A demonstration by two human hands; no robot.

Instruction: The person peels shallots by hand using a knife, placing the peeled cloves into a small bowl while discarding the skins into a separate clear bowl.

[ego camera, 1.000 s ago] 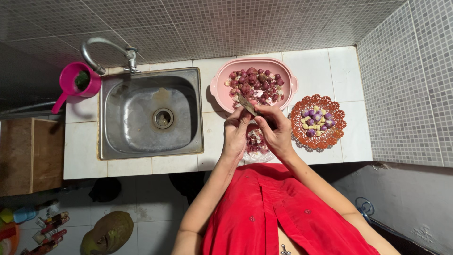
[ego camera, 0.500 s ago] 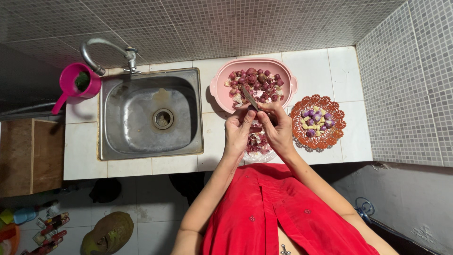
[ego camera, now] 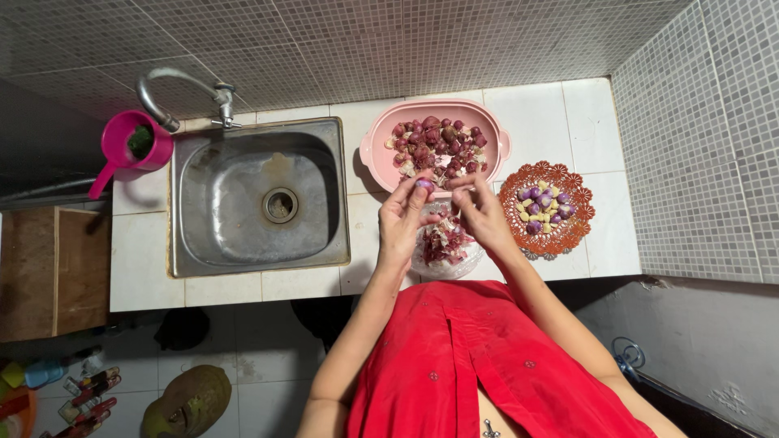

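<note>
While left hand (ego camera: 399, 219) pinches shallot (ego camera: 424, 185), apparently peeled.

We are seeing a white tiled counter (ego camera: 580, 105) carrying a steel sink (ego camera: 260, 199); right of the sink are sitting a pink basin (ego camera: 487, 134), a clear bowl of peelings (ego camera: 446, 247) and an orange basket (ego camera: 548, 239); left, a pink jug (ego camera: 122, 146).

Single head-worn view, looking straight down from well above, counter (ego camera: 308, 285) and sink (ego camera: 260, 199) mid-distance
</note>
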